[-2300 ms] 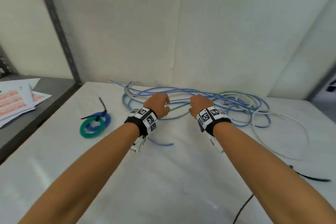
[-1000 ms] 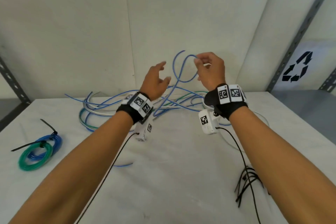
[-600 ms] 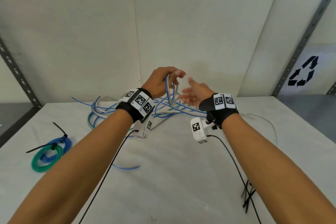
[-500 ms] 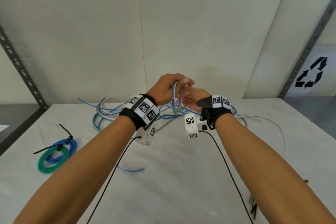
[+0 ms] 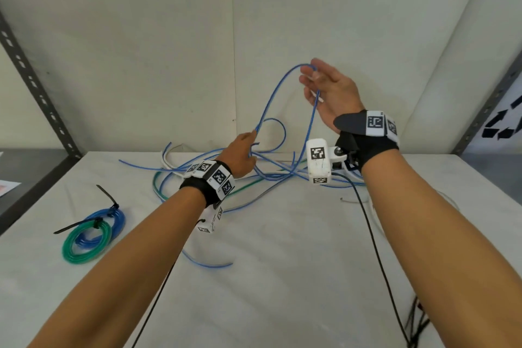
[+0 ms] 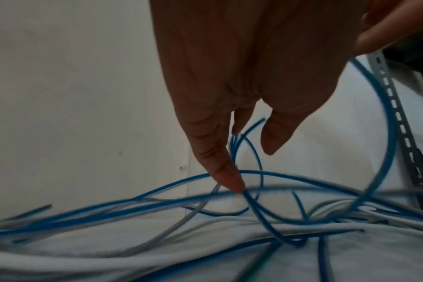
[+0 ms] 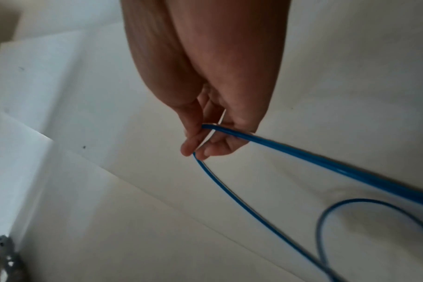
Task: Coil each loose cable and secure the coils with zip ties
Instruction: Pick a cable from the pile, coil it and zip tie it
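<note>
Nearest the person, at the right table edge, a bundle of loose black zip ties [image 5: 418, 322] lies blurred. On the left of the white table [image 5: 282, 291], two finished coils rest touching: a green coil [image 5: 84, 243] and a blue coil [image 5: 108, 220], each cinched with a black tie.

Mid-table, the left hand [image 5: 240, 157] hangs low over the tangled pile of cables [image 5: 268, 175]. Its fingers are curled around gathered turns of the blue cable [image 5: 271, 102]; the left wrist view shows several strands passing between finger and thumb, with a free end poking out beside the thumb.

Farther and higher, the right hand [image 5: 329, 93] lifts a long arch of that cable. The right wrist view shows the fingertips [image 7: 193, 147] pinching it lightly, remaining fingers fairly straight.

Judged step: drawing out length for the next turn.

Risks noted:
- The lifted strand runs down into the blue, white and green pile; a snag there would likely drag neighbouring cables or tighten a knot.
- The light pinch may slip, dropping the arch.
- The turns in the left hand are loosely held and could spring apart before a tie is fetched, as the ties lie well apart from both hands.
</note>
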